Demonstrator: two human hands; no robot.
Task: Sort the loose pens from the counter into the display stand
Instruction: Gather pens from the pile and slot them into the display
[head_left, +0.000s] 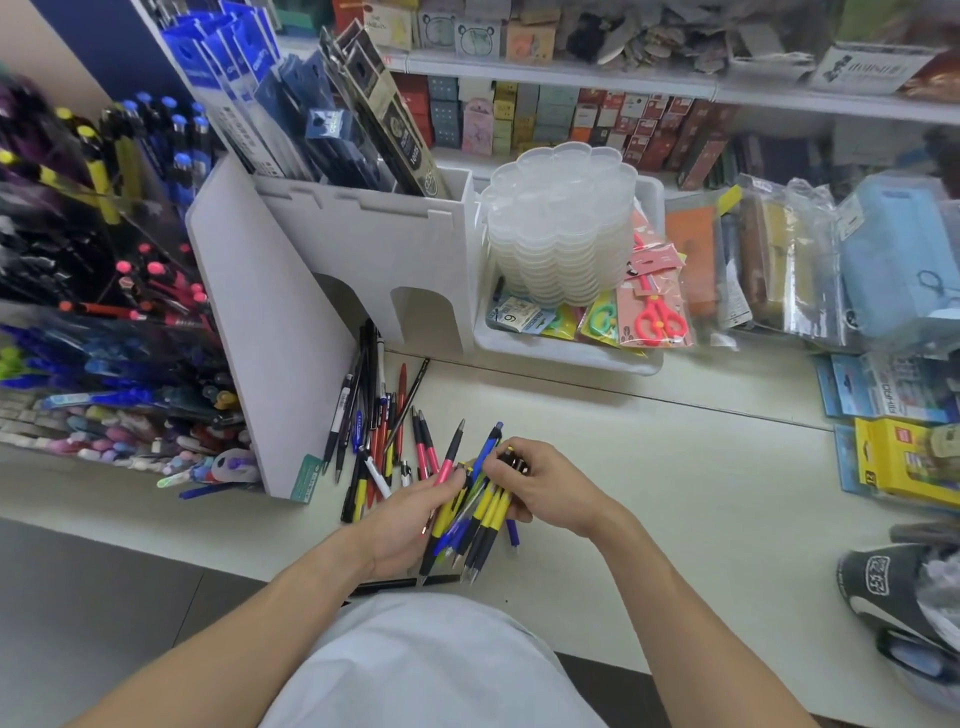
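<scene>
Loose pens (374, 431) heaped on counter (649, 467), display stand (93, 291) left, crammed with pens

Pale table (649, 467) carries all items. Loose pens (374, 421) lie in a scattered heap just beyond and left of the hands (540, 493), against the foot of a white display stand (363, 260). Further left, clear pen racks (104, 312) stand on the surface. Beyond the hands, a white tray (571, 358) (holding stacked clear lids and packaged scissors) rests on the table. Well right of the hands: yellow and blue packets (904, 457) and bagged pencil cases (779, 270).
</scene>
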